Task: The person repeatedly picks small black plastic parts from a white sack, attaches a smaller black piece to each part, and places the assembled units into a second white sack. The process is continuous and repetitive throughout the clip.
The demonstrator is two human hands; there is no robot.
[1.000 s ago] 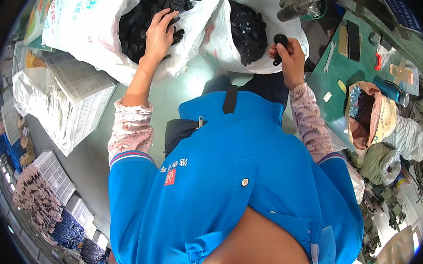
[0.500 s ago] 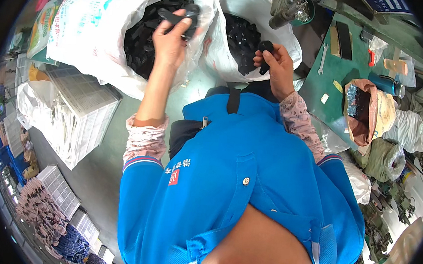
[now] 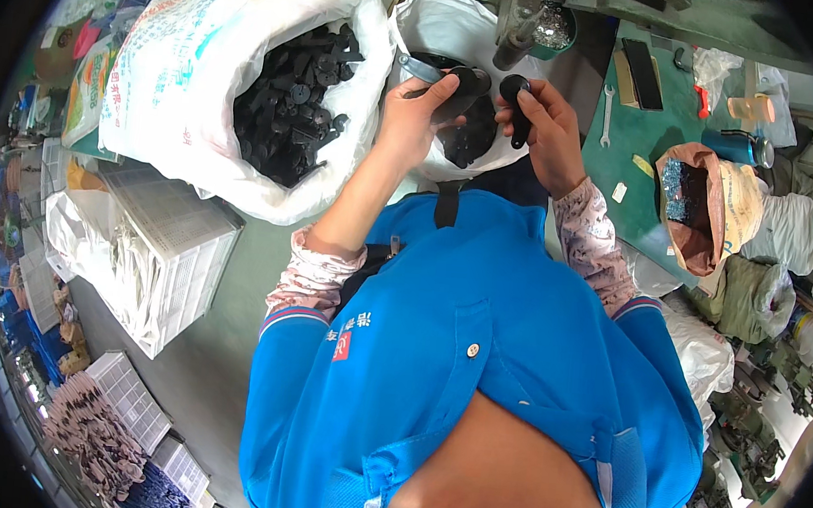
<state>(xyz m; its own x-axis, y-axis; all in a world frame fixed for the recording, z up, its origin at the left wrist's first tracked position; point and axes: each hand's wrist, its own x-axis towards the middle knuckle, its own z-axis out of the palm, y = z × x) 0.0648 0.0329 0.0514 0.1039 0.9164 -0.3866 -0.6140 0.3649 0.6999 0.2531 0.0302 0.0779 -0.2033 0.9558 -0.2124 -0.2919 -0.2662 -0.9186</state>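
Left hand (image 3: 409, 119) is gripping dark parts (image 3: 469, 87); right hand (image 3: 549, 122) is pinching a black piece (image 3: 513, 88) and should be holding steady.

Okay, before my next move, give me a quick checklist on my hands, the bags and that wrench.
1. Left hand has a secure hold on a black piece: ok, the thumb presses on it.
2. Only one piece in that hand: cannot tell, the fingers hide too much.
3. Right hand holds its own black part: ok.
4. Left white bag open at the mouth: ok, dark pieces show inside.
5. Right white bag in full view: not ok, hands partly cover its opening.
6. Wrench clear of both hands: ok, it lies on the green table.
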